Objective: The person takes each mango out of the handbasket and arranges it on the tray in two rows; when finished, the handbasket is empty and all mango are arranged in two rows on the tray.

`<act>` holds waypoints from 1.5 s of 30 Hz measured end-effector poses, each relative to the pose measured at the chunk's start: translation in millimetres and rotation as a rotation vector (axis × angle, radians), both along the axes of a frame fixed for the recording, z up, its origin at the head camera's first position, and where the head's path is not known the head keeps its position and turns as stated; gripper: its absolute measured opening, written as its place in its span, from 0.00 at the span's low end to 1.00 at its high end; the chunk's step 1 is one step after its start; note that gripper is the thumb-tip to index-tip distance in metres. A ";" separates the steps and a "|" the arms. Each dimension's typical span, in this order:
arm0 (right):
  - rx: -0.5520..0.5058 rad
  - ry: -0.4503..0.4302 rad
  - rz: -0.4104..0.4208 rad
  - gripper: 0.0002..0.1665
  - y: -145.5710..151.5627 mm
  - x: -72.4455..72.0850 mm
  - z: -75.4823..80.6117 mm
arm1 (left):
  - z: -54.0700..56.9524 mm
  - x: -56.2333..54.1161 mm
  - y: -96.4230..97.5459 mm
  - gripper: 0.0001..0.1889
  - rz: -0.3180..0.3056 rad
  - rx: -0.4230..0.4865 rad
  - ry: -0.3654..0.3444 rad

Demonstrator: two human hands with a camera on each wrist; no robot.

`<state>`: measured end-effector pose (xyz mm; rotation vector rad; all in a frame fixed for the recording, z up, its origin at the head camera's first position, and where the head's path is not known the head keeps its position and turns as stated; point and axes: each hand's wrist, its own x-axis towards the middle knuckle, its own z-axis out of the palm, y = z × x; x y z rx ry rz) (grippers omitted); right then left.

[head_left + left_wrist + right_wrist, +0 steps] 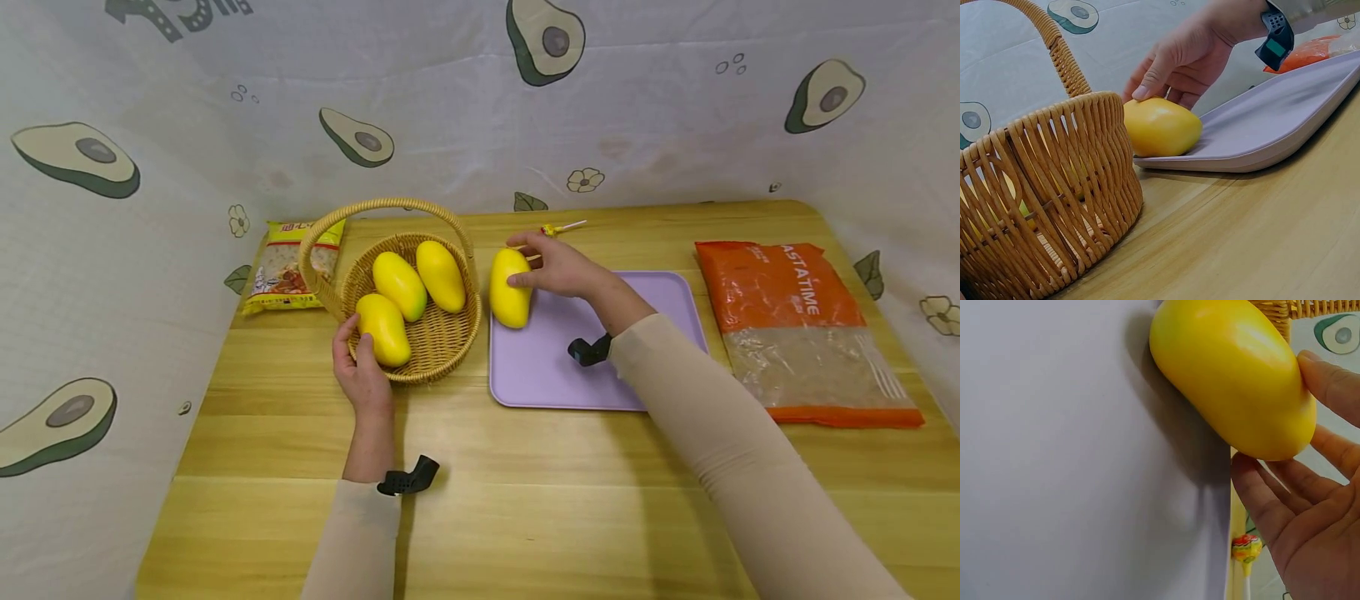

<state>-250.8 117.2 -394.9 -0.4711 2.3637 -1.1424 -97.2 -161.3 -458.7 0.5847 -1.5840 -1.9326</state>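
Note:
On the left end of the purple tray [555, 371], my right hand [561, 267] holds a yellow mango [507, 298] between thumb and fingers. The right wrist view shows the fingertips at one end of that mango [1229, 375], whose shadow falls on the tray. My left hand [363, 379] grips the near left rim of a wicker basket [438, 337], thumb beside the nearest mango [386, 332]. Two more mangoes, one in the middle [399, 283] and one at the right [441, 277], lie in the basket. Its tall handle [386, 204] arches over the far side.
Left of the basket, behind its handle, lies a yellow food packet [281, 271]. A lollipop [562, 227] sits beyond the tray. To the tray's right is a large orange and clear bag [810, 333]. An avocado-print cloth [450, 92] hangs along the back of the wooden table [510, 500].

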 end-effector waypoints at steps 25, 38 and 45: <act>-0.014 -0.031 -0.026 0.39 4.4 -1.1 -8.9 | -0.3 1.2 0.2 0.16 -0.009 -0.025 -0.002; -0.021 -0.035 -0.043 0.41 5.7 -1.7 -12.2 | -1.2 -0.3 -0.9 0.16 -0.008 -0.035 -0.006; -0.050 -0.035 -0.043 0.41 1.8 0.2 -13.8 | -0.4 0.8 0.0 0.16 -0.001 -0.040 -0.005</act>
